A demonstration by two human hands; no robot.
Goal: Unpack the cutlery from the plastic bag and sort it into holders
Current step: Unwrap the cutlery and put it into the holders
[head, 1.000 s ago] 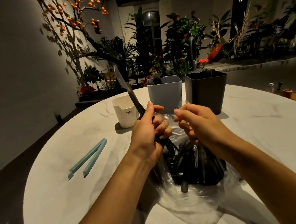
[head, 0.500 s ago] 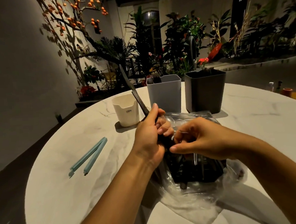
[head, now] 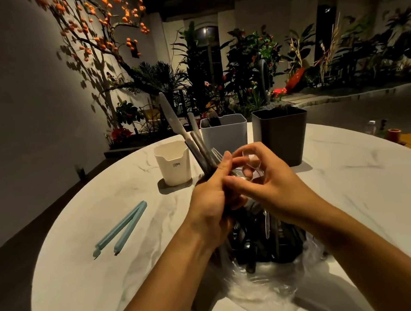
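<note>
Above the crinkled clear plastic bag (head: pixel 261 293) of dark cutlery on white marbled round surface (head: pixel 89 234), left hand (head: pixel 212 200) clasped dark-handled knives (head: pixel 189 142), right hand (head: pixel 271 187) grip pinched clear plastic utensil (head: pixel 253 162).

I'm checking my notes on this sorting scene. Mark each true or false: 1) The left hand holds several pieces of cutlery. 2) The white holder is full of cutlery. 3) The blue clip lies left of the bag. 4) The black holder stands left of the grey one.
1) The left hand grips a bundle of cutlery: true.
2) False: no cutlery shows in the white holder.
3) The blue clip lies left of the bag: true.
4) False: the black holder stands right of the grey holder.
</note>
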